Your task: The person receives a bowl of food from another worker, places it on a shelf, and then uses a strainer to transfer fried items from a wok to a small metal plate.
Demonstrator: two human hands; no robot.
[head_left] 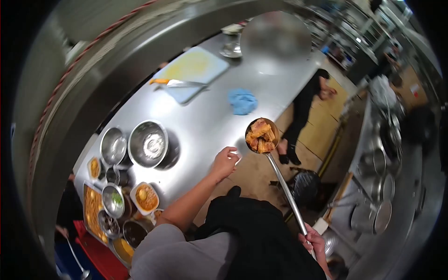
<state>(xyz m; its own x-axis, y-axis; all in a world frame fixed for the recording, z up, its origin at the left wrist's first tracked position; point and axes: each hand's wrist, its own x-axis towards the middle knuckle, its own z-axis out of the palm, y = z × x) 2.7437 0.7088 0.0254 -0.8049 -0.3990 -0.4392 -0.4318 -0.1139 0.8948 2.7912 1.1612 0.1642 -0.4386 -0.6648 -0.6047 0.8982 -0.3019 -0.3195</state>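
My right hand [313, 240] is closed around the end of a long metal ladle handle [287, 193]. The ladle's bowl [248, 132] is out past the counter's edge, over the floor, and holds several browned chunks that look like cooked meat [261, 134]. Close to the counter edge, my left hand [226, 163] is in the air with fingers loosely bent and apart, holding nothing I can see. It is left of the ladle bowl and not touching it. A crumpled blue cloth [242, 101] lies on the counter beyond both hands.
The steel counter [196, 135] carries a cutting board [193, 67] with a knife [179, 84], metal bowls [148, 143], and food containers [145, 198]. Pots [368, 217] line the right-hand counter. Another person [308, 107] stands across the aisle, near a black bin bag [306, 186].
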